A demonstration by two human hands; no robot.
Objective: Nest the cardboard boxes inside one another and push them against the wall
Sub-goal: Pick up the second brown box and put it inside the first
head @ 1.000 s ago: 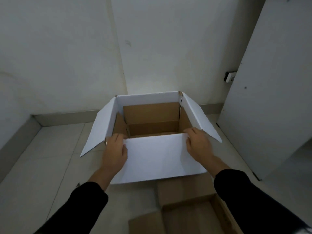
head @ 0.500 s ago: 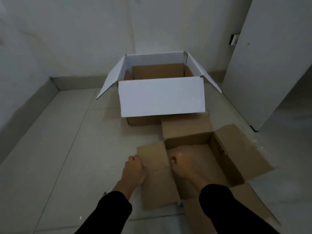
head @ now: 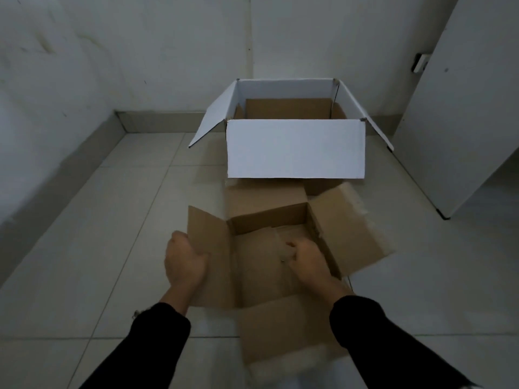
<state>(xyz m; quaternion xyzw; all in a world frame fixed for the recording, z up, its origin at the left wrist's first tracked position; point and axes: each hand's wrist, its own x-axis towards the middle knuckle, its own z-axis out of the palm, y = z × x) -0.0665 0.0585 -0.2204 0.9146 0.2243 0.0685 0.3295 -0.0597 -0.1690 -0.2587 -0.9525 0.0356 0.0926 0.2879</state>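
Here your left hand [head: 184, 259] has its fingers curled around the outer edge of the brown box's left flap [head: 209, 248], thumb on the near face, so that flap is gripped. Your right hand [head: 307, 258] is down inside the brown box [head: 269, 220], fingers closed on the edge of a loose inner flap [head: 261, 256] near the middle of the opening. Both black sleeves [head: 373, 338] run in from the bottom of the view. The brown box sits on the tiled floor [head: 92, 248] just in front of you, all four flaps spread; its right flap [head: 348, 228] looks blurred. Its far flap touches or slips under the white box [head: 296, 148], which stands beyond it, open, with a brown lining inside and its near flap hanging down. The white box rests close to the back wall [head: 182, 51]; whether it touches the wall, you cannot tell. A pale door [head: 463, 122] stands to the right.
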